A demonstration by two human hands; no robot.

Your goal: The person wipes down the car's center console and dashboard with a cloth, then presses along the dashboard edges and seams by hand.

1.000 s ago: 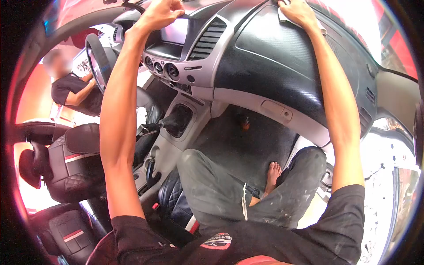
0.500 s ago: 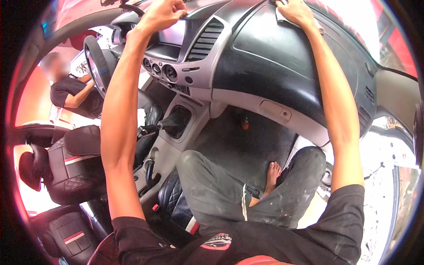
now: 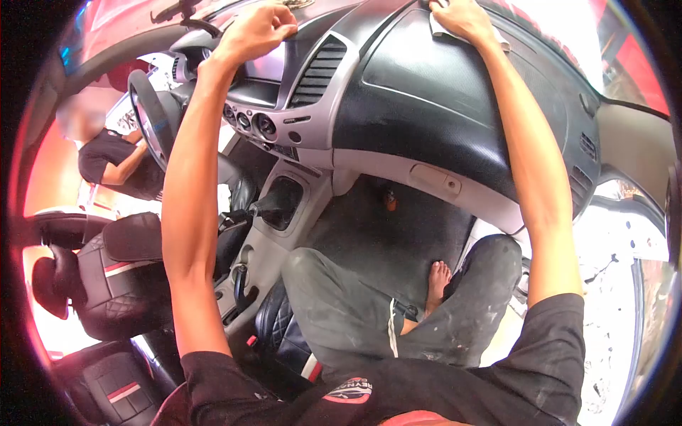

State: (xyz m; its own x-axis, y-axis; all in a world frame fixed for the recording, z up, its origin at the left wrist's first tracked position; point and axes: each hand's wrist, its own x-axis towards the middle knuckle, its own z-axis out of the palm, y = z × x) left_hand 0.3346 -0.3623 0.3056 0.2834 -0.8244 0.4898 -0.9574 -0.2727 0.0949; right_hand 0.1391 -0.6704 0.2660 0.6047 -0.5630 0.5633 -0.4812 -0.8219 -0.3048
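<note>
My left hand (image 3: 257, 30) is raised over the top of the dashboard (image 3: 419, 106), above the centre screen (image 3: 266, 65). Its fingers are curled together, and whatever lies between them is too small to make out. Farther right, my right hand (image 3: 462, 18) rests at the dashboard's upper part with a light grey cloth (image 3: 449, 33) under the palm and fingers. The cloth's edge shows below the hand and past the wrist. Beneath the hands is the dark textured panel, with the slatted air vent (image 3: 320, 71) between them.
At the left, another person (image 3: 117, 160) sits near the steering wheel (image 3: 148, 117). The gear lever (image 3: 261, 207) and handbrake (image 3: 241, 287) stand on the centre console. A small bottle (image 3: 390, 200) is on the dark floor. Black seats (image 3: 117, 284) lie behind at left.
The view has shifted, so the dashboard sits slightly farther left in the frame. My left hand appears a little lower and still curled. My right hand stays on the cloth.
</note>
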